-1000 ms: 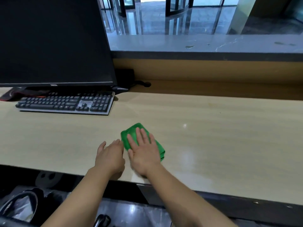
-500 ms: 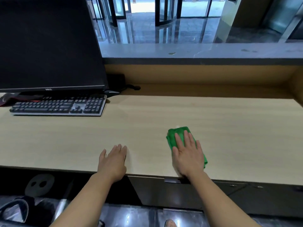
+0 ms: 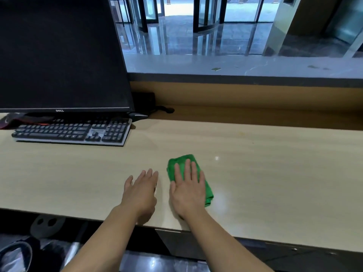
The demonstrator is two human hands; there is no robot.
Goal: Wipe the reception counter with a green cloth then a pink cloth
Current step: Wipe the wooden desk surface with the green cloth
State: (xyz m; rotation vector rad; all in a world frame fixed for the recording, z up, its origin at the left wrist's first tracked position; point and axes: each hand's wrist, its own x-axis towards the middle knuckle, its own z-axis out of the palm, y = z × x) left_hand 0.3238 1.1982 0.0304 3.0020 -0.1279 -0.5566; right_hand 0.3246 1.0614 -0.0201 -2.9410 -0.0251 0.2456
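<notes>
most of the green cloth (image 3: 208,190) is hidden under the right grip (image 3: 187,193); only its far end past the fingertips, a thin strip by the thumb side and its right edge show. the black monitor (image 3: 59,55) is cut off at the top and left of the view, and a red thing (image 3: 9,120) behind the keyboard (image 3: 72,132) is half hidden and too unclear to name. dark shapes below the near edge of the desk (image 3: 275,173) cannot be made out.

the right grip is released, palm down with straight fingers pressing flat on the cloth, not curled round it. the cloth lies directly beneath that palm, on the desk near its front edge, reaching a little beyond the fingertips and out past the little-finger side. the left grip (image 3: 140,193) is also released, flat on the bare desk just beside the right one, apart from the cloth.

the cloth is bright green, soft looking, folded into a thick oblong pad set at a slight angle.
</notes>
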